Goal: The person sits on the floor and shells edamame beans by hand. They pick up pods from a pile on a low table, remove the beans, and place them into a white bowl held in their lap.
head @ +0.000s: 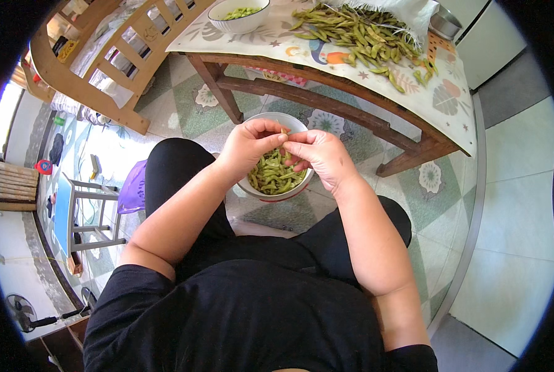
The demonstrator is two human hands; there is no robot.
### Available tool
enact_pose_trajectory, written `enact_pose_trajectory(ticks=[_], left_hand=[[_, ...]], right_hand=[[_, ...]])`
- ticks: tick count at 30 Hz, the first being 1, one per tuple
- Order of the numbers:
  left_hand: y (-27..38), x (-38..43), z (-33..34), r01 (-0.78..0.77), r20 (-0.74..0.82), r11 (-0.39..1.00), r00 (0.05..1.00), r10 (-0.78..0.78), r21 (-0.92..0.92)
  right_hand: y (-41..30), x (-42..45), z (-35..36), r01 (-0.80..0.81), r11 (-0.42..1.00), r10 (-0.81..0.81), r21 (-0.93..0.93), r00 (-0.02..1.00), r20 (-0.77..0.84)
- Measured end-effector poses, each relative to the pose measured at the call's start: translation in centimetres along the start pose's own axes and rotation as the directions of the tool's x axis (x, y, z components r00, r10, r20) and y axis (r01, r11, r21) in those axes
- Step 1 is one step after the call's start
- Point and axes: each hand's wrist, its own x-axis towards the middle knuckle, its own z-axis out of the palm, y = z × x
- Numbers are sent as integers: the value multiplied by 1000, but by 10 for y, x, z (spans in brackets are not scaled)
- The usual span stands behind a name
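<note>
My left hand [254,139] and my right hand [323,151] meet fingertip to fingertip, pinching a small edamame pod [284,132] between them. Fingers cover most of that pod, so whether it is split cannot be told. Right below them, a white basin [297,122] stands on the floor between my legs. Green pods or hulls [277,176] fill its lower part. On the table ahead, a white ribbed bowl [244,26] holds shelled green beans [241,13]. A heap of edamame pods [360,35] lies farther right on the tabletop.
The wooden table [305,69] wears a patterned cloth [267,49]. A white woven sack [398,14] and a metal pot [446,23] sit at its far right. To my left are a wooden bed frame [114,93], a purple bag [132,190] and a blue-topped stool [64,214].
</note>
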Motion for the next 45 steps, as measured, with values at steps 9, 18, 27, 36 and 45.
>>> enact_pose_trajectory(ticks=[9,18,27,36,45], left_hand=[[-4,14,-14,-42,40,992,998,47,-115],[-25,19,-40,-121,95,961,984,149,-248],[-29,16,-49,305,232,565,952,-199,-766],[-44,30,-51,465,367,314,872,-323,-828],[-48,32,-39,386,198,443,889,-414,-809]], right_hand=[[-4,14,10,-36,999,37,30,999,-23],[8,32,28,-121,985,132,125,987,-87],[19,50,32,-116,919,125,376,992,2],[32,67,39,6,998,-18,-56,977,-210],[46,68,28,171,816,-375,-553,884,-280]])
